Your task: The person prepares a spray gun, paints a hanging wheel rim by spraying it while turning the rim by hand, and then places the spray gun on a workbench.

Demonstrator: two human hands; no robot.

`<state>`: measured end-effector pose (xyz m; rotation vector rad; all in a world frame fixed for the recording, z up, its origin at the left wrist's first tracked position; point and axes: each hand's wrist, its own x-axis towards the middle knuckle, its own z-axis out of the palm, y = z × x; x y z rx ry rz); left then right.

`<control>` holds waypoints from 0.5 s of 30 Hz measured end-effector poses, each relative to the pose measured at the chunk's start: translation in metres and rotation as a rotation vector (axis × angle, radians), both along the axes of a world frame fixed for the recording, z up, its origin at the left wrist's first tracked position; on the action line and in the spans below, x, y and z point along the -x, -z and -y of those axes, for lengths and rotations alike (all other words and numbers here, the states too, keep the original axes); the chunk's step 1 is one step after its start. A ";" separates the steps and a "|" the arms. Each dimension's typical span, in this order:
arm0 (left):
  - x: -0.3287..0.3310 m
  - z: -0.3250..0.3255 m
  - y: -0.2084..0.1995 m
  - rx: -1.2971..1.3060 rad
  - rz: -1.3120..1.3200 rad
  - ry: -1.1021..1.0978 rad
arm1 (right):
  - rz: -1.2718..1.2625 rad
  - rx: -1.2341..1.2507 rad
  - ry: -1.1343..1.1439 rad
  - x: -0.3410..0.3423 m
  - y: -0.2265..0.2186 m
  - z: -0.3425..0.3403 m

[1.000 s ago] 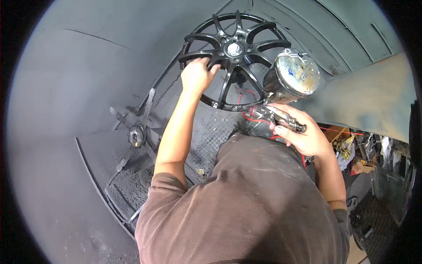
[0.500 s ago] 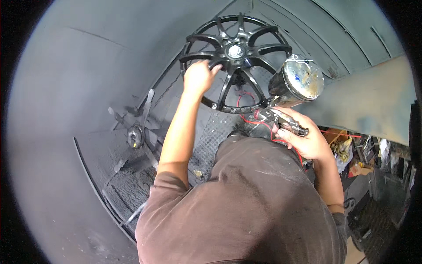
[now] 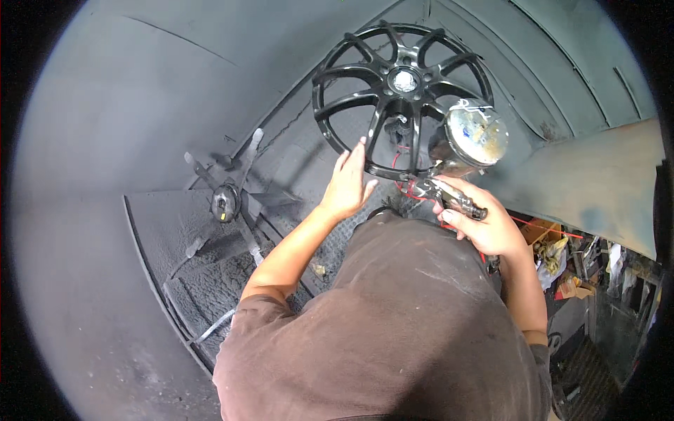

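A glossy black multi-spoke wheel rim (image 3: 379,130) faces up in front of me, with a silvery centre. My left hand (image 3: 345,186) is at its near left edge, fingers stretched out and fingertips at the rim's outer ring; nothing is held in it. My right hand (image 3: 495,224) is wrapped round the handle of a spray gun (image 3: 458,200). The gun's paint cup (image 3: 477,135), with a paint-stained lid, stands over the near right part of the wheel rim and hides some of it. A red hose (image 3: 553,227) shows beside and behind the gun.
To the left stands a dark, paint-coated stand (image 3: 225,203) with several spread arms. Grey walls (image 3: 140,105) curve round the left and back. A beige-grey panel (image 3: 590,179) rises at the right, above cluttered shelves (image 3: 554,259) with rags and boxes.
My left hand has let go of a spoke near the wheel's centre and come back toward me to the near edge, opening out. The spokes have turned; the spray gun stays in my right hand.
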<state>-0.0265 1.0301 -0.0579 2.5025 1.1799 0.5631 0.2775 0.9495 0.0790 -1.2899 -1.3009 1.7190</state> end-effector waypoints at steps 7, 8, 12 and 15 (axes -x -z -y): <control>0.016 -0.030 -0.010 -0.302 -0.328 0.079 | 0.059 0.026 -0.089 -0.006 0.014 -0.007; 0.019 -0.032 -0.013 -0.324 -0.330 0.080 | 0.110 0.012 -0.146 -0.006 0.013 -0.009; -0.003 -0.005 -0.007 -0.162 -0.240 -0.075 | 0.080 0.039 -0.120 -0.004 0.007 -0.007; -0.030 0.021 -0.011 -0.080 -0.161 -0.082 | -0.007 0.051 -0.019 -0.002 0.010 -0.003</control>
